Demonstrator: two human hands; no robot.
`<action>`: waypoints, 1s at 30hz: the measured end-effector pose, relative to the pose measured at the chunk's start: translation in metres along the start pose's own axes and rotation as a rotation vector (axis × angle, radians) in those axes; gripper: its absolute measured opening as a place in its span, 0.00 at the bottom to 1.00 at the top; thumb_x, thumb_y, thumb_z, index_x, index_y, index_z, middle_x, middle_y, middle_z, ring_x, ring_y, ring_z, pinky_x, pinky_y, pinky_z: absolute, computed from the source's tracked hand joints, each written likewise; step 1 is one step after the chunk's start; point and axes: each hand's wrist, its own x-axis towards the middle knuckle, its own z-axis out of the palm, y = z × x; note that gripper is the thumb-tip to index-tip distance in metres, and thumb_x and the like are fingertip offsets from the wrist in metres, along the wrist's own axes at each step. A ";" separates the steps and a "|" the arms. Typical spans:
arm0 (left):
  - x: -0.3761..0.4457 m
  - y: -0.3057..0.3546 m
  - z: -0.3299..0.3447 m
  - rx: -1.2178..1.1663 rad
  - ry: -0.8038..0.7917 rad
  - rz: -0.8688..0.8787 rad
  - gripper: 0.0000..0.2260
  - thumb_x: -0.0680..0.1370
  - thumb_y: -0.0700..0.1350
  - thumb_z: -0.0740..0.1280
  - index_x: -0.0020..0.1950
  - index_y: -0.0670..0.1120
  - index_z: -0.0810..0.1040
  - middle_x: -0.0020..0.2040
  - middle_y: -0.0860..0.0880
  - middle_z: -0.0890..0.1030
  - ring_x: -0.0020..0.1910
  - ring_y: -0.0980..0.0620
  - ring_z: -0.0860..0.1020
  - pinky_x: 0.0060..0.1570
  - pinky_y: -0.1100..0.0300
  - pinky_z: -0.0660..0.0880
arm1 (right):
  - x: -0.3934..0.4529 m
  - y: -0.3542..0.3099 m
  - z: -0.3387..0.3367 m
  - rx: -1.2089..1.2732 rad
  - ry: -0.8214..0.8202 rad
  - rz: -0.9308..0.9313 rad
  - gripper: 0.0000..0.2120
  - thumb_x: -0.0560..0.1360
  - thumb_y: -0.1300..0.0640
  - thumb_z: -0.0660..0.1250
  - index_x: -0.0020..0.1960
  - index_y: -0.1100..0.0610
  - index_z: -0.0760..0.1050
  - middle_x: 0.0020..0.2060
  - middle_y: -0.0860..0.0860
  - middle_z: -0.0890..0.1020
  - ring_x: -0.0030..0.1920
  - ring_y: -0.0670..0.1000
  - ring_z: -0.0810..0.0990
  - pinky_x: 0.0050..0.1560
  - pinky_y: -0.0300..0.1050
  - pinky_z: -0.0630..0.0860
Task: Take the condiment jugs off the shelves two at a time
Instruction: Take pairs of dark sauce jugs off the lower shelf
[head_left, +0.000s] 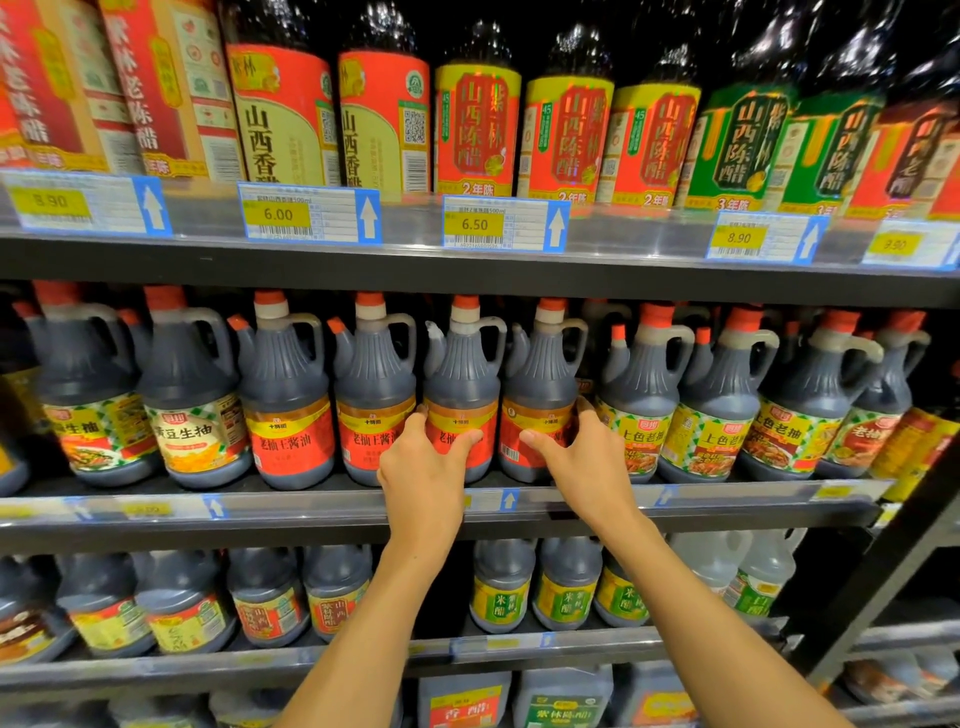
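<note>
Two jugs (461, 384) side by side on middle shelf (311, 512), bottles (478, 135) above

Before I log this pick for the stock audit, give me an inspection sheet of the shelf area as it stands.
Surface: middle shelf, dark, with a clear price strip along its edge.
Job's things: two red-labelled jugs side by side, left jug and right jug, both standing upright on the shelf.
Clutter: matching jugs to the left, green-checked jugs to the right, packed close.
Hands: left hand grips the left jug's label; right hand grips the right jug; fingers curl round the sides.
Cables: nothing seen.
Surroundings: vinegar bottles above with price tags; smaller jugs on the shelf below.
</note>
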 end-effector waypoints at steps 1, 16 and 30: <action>0.001 -0.001 0.000 0.009 -0.001 0.000 0.26 0.73 0.59 0.74 0.61 0.41 0.78 0.39 0.46 0.81 0.44 0.40 0.80 0.48 0.43 0.76 | 0.000 0.000 0.000 -0.001 0.001 -0.005 0.30 0.73 0.45 0.76 0.68 0.61 0.72 0.46 0.54 0.82 0.49 0.56 0.79 0.46 0.47 0.71; 0.002 -0.005 0.002 -0.054 0.014 -0.015 0.26 0.71 0.62 0.74 0.55 0.42 0.81 0.36 0.49 0.81 0.41 0.43 0.79 0.46 0.44 0.78 | 0.001 0.004 0.002 0.027 0.020 -0.013 0.31 0.72 0.44 0.77 0.68 0.60 0.72 0.52 0.54 0.83 0.54 0.57 0.79 0.52 0.49 0.75; 0.002 -0.004 0.001 -0.023 0.002 0.011 0.23 0.72 0.60 0.75 0.50 0.40 0.79 0.32 0.49 0.77 0.39 0.40 0.78 0.42 0.44 0.76 | 0.003 0.005 0.000 -0.007 -0.005 -0.003 0.29 0.74 0.44 0.76 0.66 0.61 0.73 0.44 0.51 0.78 0.48 0.56 0.76 0.45 0.47 0.69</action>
